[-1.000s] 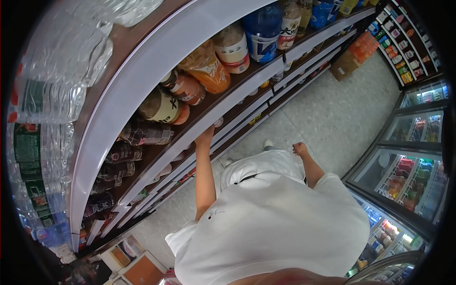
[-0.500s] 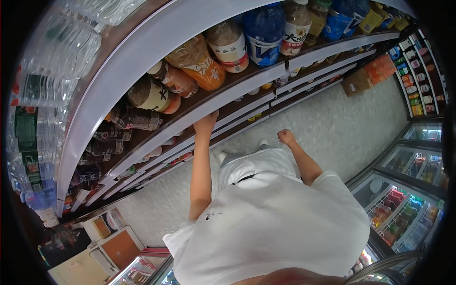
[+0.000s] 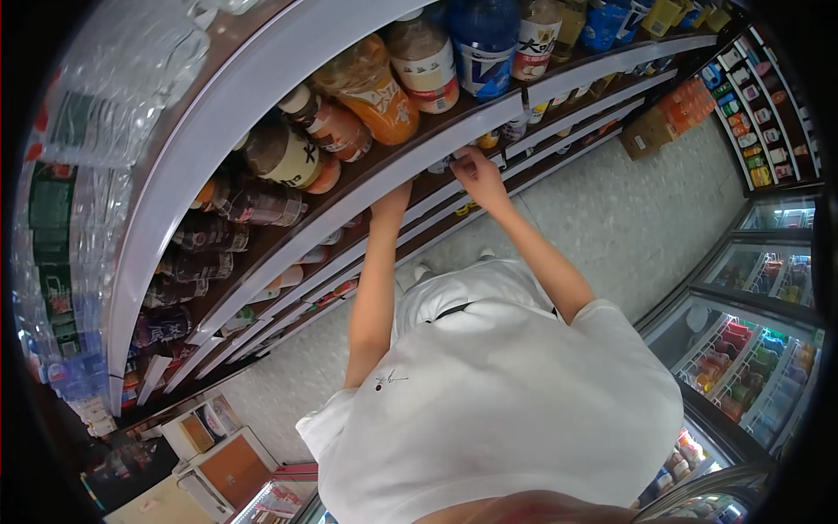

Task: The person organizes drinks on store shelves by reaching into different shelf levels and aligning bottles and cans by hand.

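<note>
My left hand (image 3: 392, 203) reaches in under the front rail (image 3: 367, 188) of the upper shelf. That rail hides its fingers. To its right, my right hand (image 3: 479, 177) is at the front of the lower shelf, fingers bent and drawn together beside a small pale container (image 3: 441, 165). Whatever its fingertips hold is too small to make out. Above both hands stand an orange drink bottle (image 3: 384, 109), a bottle with a white and red label (image 3: 426, 74) and a large blue bottle (image 3: 483, 52).
Dark bottles (image 3: 262, 204) lie along the shelf's left part. Clear water bottles (image 3: 113, 87) are stacked at far left. A cardboard box (image 3: 647, 134) stands on the tiled floor (image 3: 602, 210) by the shelf end. Glass-door fridges (image 3: 742, 358) line the right side.
My right hand has risen from beside my body to the lower shelf, left of where it was. My left hand has shifted slightly right, its fingers still under the rail.
</note>
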{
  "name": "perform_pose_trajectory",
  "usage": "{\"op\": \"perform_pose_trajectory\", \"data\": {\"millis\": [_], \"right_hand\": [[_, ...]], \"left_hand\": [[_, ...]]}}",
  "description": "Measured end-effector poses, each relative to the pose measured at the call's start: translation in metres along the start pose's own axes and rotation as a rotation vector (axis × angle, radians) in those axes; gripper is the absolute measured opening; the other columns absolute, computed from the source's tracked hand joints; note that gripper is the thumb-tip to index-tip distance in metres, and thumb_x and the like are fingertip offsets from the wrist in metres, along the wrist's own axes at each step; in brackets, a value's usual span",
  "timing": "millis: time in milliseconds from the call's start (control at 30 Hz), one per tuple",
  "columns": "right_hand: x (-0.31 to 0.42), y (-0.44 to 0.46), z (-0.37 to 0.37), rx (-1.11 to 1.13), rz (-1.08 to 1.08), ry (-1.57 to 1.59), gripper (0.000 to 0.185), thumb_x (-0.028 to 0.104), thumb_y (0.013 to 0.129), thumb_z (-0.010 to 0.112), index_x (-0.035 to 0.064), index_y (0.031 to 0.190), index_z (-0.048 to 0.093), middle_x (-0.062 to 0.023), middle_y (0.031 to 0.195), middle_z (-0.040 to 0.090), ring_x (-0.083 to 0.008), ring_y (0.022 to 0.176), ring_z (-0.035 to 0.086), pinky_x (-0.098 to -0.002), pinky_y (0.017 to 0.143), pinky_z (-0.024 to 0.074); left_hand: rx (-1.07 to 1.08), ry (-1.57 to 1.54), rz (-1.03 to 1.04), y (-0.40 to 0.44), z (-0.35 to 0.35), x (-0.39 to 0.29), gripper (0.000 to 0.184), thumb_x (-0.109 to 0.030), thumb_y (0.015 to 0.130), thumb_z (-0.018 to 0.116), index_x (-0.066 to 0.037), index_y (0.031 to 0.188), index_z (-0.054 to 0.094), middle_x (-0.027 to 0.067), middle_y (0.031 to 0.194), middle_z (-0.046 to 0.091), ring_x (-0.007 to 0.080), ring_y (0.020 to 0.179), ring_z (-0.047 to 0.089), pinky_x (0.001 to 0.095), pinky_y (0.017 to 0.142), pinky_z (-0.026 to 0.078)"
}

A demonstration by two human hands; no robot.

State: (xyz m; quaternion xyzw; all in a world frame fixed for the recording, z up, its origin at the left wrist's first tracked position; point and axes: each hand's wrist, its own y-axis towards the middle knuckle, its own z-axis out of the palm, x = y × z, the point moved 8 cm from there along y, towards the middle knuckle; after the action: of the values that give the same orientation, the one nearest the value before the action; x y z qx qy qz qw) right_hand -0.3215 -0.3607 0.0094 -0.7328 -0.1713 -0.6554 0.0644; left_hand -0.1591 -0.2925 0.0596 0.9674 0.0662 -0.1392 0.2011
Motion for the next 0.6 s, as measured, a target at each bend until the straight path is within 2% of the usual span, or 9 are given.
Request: {"op": "perform_pose_trajectory", "data": {"millis": [67,100,133,167,233,300,400,500,600], "right_hand": [[0.017,0.009,0.011,0.034,-0.019,-0.124,0.027,0.017,0.075,0.064,0.0014,0.096,0.056,-0.0119,0.073,0.062,-0.0256,0.069,0.062,-0.0342,0.061,0.0478],[0.014,0.015,0.015,0.037,-0.025,-0.124,0.027,0.017,0.075,0.064,0.0014,0.096,0.056,-0.0119,0.073,0.062,-0.0256,0.069,0.062,-0.0342,0.061,0.0478],[0.015,0.021,0.020,0.031,-0.125,-0.235,0.030,0.018,0.074,0.064,0.0016,0.097,0.056,-0.0118,0.073,0.061,-0.0270,0.068,0.061,-0.0348,0.060,0.0478],[0.024,0.022,0.024,0.027,-0.224,-0.347,0.033,0.019,0.073,0.065,0.0019,0.099,0.055,-0.0116,0.072,0.061,-0.0284,0.066,0.060,-0.0354,0.059,0.0477],[0.020,0.031,0.033,0.113,-0.164,-0.398,0.034,0.023,0.071,0.065,0.0027,0.097,0.056,-0.0129,0.078,0.061,-0.0307,0.072,0.059,-0.0381,0.065,0.0473],[0.041,0.032,0.038,-0.077,-0.552,-0.576,0.029,0.024,0.071,0.063,0.0041,0.091,0.059,-0.0145,0.085,0.061,-0.0327,0.080,0.058,-0.0401,0.071,0.0458],[0.038,0.042,0.050,-0.026,-0.476,-0.642,0.025,0.025,0.071,0.062,0.0056,0.087,0.061,-0.0154,0.089,0.060,-0.0337,0.087,0.056,-0.0419,0.075,0.0441],[0.040,0.045,0.053,-0.020,-0.397,-0.782,0.025,0.026,0.071,0.061,0.0057,0.086,0.061,-0.0145,0.087,0.060,-0.0338,0.084,0.056,-0.0417,0.073,0.0444],[0.046,0.041,0.052,-0.085,-0.424,-0.723,0.023,0.025,0.072,0.060,0.0054,0.083,0.061,-0.0140,0.084,0.060,-0.0334,0.082,0.057,-0.0418,0.072,0.0442]], "left_hand": [[0.020,0.047,-0.051,-0.003,-0.006,-0.006,0.019,-0.017,0.078,0.058,-0.005,0.092,0.063,0.0163,0.086,0.062,0.0348,0.080,0.058,0.0412,0.071,0.046],[-0.074,0.034,0.012,-0.006,-0.016,-0.016,0.020,-0.017,0.078,0.058,-0.004,0.093,0.062,0.0167,0.088,0.061,0.0352,0.082,0.057,0.0410,0.072,0.045],[-0.167,0.021,0.073,-0.010,-0.026,-0.025,0.022,-0.017,0.078,0.058,-0.004,0.095,0.061,0.0171,0.089,0.060,0.0355,0.085,0.056,0.0407,0.073,0.044],[-0.172,0.022,0.067,-0.014,-0.028,-0.026,0.022,-0.017,0.078,0.058,-0.004,0.095,0.061,0.0171,0.089,0.060,0.0355,0.085,0.056,0.0407,0.073,0.044],[-0.116,0.020,0.045,-0.023,-0.027,-0.027,0.026,-0.015,0.078,0.058,-0.004,0.102,0.057,0.0162,0.096,0.058,0.0348,0.090,0.054,0.0416,0.077,0.043],[-0.065,-0.016,0.001,-0.038,-0.022,-0.023,0.030,-0.013,0.078,0.057,-0.005,0.107,0.054,0.0150,0.099,0.057,0.0340,0.091,0.054,0.0418,0.076,0.044],[-0.010,-0.127,-0.021,-0.054,-0.024,-0.023,0.034,-0.010,0.078,0.056,-0.007,0.111,0.049,0.0139,0.103,0.055,0.0340,0.093,0.053,0.0427,0.073,0.046],[0.007,-0.206,-0.032,-0.063,-0.032,-0.025,0.035,-0.008,0.077,0.056,-0.009,0.110,0.048,0.0125,0.106,0.053,0.0331,0.096,0.052,0.0410,0.072,0.048],[0.011,-0.216,0.052,-0.070,-0.038,-0.031,0.034,-0.008,0.077,0.056,-0.009,0.110,0.049,0.0120,0.107,0.053,0.0314,0.097,0.052,0.0395,0.073,0.048]]}}
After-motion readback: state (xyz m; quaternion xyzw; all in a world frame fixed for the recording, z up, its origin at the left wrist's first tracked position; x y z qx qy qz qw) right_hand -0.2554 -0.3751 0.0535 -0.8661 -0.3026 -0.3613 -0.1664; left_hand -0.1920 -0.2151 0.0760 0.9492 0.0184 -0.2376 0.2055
